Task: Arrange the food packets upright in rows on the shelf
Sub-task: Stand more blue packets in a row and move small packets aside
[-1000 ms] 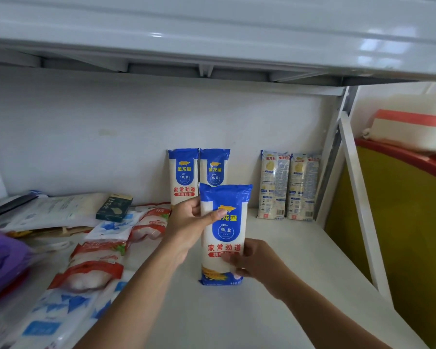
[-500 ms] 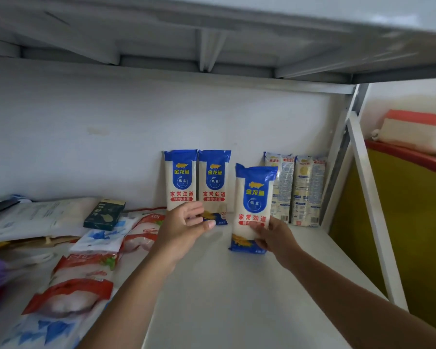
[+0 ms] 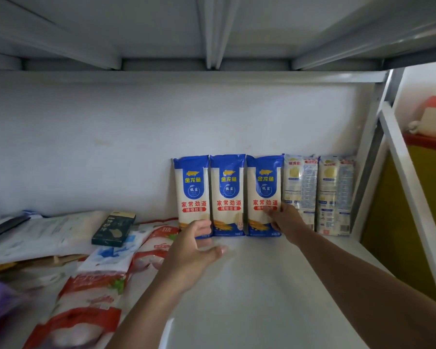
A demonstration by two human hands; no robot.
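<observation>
Three blue-and-white noodle packets stand upright side by side against the back wall of the white shelf (image 3: pixel 249 285): the left packet (image 3: pixel 192 187), the middle packet (image 3: pixel 227 195) and the right packet (image 3: pixel 264 187). My right hand (image 3: pixel 286 220) holds the lower right edge of the right packet, its fingers on the packet's front. My left hand (image 3: pixel 195 250) hovers with relaxed fingers just in front of the left packet's base, holding nothing. Two paler packets (image 3: pixel 298 190) (image 3: pixel 335 195) stand upright to the right of the blue ones.
Red-and-white bags (image 3: pixel 86 318), a blue-and-white bag (image 3: pixel 111 255), a dark green box (image 3: pixel 114 229) and flat pale packets (image 3: pixel 43 233) lie on the shelf's left side. The upper shelf (image 3: pixel 212 34) hangs low overhead. A white frame post (image 3: pixel 410 197) and a yellow panel (image 3: pixel 413 222) bound the right.
My right hand has carried the third blue packet back and stood it against the wall beside the other two. My left hand let go of it and moved forward.
</observation>
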